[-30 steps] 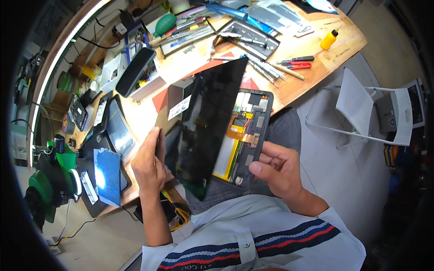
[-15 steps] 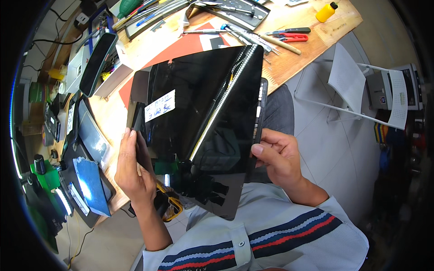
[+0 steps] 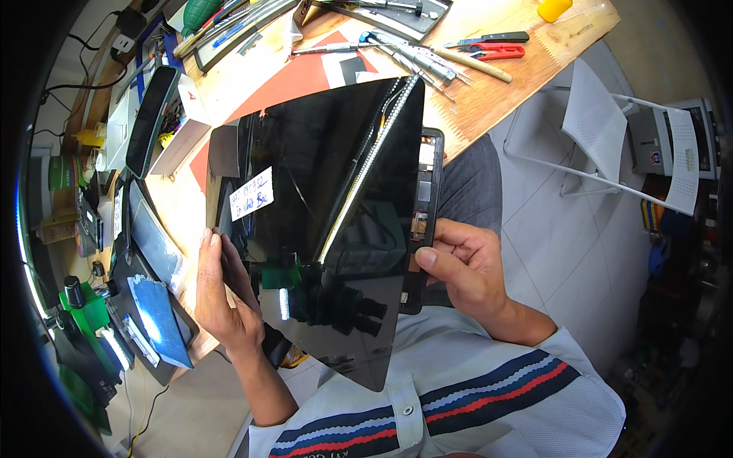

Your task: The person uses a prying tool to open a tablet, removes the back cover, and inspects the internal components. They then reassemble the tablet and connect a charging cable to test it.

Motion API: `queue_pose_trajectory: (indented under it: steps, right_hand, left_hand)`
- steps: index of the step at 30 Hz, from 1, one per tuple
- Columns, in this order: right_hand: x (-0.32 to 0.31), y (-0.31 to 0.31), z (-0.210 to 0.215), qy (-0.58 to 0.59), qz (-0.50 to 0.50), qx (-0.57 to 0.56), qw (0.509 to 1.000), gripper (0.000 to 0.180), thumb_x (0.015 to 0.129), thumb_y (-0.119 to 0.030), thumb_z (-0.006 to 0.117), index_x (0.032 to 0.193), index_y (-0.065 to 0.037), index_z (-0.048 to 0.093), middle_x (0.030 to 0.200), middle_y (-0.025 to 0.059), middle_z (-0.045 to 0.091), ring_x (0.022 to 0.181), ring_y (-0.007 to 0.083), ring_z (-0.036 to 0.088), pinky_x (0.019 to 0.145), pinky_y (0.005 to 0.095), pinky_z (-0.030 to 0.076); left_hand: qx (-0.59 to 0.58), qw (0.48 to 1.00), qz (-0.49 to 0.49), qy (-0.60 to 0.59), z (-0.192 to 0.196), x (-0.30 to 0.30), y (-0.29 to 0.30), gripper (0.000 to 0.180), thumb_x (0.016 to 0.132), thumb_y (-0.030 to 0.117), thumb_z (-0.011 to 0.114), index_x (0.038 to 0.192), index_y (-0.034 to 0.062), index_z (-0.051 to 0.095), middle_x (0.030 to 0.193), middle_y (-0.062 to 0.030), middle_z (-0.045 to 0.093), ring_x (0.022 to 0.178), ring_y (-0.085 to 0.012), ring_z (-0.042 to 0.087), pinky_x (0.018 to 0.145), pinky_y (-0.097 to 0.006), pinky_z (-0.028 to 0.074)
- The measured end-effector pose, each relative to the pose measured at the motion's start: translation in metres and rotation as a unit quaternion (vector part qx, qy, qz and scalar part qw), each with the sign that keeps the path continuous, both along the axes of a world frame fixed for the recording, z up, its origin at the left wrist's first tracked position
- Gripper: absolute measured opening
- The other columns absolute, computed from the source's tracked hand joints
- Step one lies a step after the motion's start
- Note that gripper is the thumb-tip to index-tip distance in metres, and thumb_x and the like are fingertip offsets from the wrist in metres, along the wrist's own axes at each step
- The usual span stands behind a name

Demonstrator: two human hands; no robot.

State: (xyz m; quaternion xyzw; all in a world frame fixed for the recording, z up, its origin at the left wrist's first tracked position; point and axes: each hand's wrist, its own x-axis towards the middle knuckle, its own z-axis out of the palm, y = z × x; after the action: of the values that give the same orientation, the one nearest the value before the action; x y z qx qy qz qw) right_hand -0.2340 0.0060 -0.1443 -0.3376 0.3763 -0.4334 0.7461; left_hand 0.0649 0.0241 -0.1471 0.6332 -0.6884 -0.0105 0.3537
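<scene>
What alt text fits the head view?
Both hands hold a glossy black tablet screen panel over its dark frame, left hand at the left edge, right hand gripping the frame, above a cluttered wooden workbench.

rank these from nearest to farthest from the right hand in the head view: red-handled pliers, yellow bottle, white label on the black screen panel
From the right hand:
1. White label, stuck on the black screen panel, to the hand's left.
2. Red-handled pliers, on the wooden bench, well above the hand in the picture.
3. Yellow bottle, at the bench's far top edge, beyond the pliers.
</scene>
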Motion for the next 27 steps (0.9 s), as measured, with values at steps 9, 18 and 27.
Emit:
queue_pose_trajectory:
  steps: [9,18,27]
  right_hand:
    - [0.002,0.002,0.002,-0.018,-0.015,0.010,1.000,0.038,0.100,-0.010,0.062,0.131,0.011,0.058,0.092,0.0026,0.068,0.075,0.0016,0.057,0.065,0.0177,0.049]
    - [0.009,0.003,0.023,-0.078,0.034,-0.044,0.995,0.042,0.100,-0.006,0.062,0.137,0.010,0.054,0.117,0.0101,0.067,0.101,0.0095,0.064,0.084,0.0242,0.054]
    - [0.041,-0.014,0.067,-0.111,0.116,-0.154,0.975,0.059,0.098,-0.006,0.065,0.149,0.008,0.040,0.127,0.0151,0.066,0.111,0.0135,0.065,0.096,0.0286,0.054]
  left_hand:
    - [0.007,1.000,-0.004,0.013,0.001,-0.001,0.000,0.034,0.100,-0.004,0.045,0.130,-0.0140,0.059,0.129,-0.0293,0.063,0.123,-0.0385,0.063,0.108,-0.041,0.048]
    - [0.017,0.997,-0.021,0.071,-0.005,0.010,0.004,0.036,0.098,-0.013,0.048,0.133,-0.0153,0.055,0.133,-0.0274,0.061,0.122,-0.0316,0.062,0.106,-0.037,0.050]
    - [0.071,0.983,0.066,0.154,-0.003,0.032,0.016,0.036,0.107,0.022,0.053,0.125,-0.0074,0.064,0.116,-0.0158,0.071,0.108,-0.0222,0.066,0.096,-0.035,0.050]
